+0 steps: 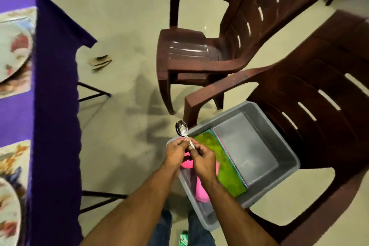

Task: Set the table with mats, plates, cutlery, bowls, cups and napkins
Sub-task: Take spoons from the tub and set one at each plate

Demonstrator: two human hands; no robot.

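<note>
A steel spoon (182,128) points bowl-up over the left rim of a grey plastic tub (265,132). My left hand (175,154) and my right hand (203,159) both pinch its handle, fingers curled, close together. Inside the tub lie a green napkin (219,162) on a stack of coloured ones, and a pink item (200,191) partly hidden under my wrists. The tub rests on the seat of a brown plastic chair (319,106). At the far left, the purple-clothed table (54,86) carries patterned mats and a floral plate (14,46); another plate (8,211) sits lower.
A second brown plastic chair (199,52) stands on the tiled floor between table and tub. Black table legs (93,94) stick out under the cloth. A small dark object (101,63) lies on the floor near the table corner.
</note>
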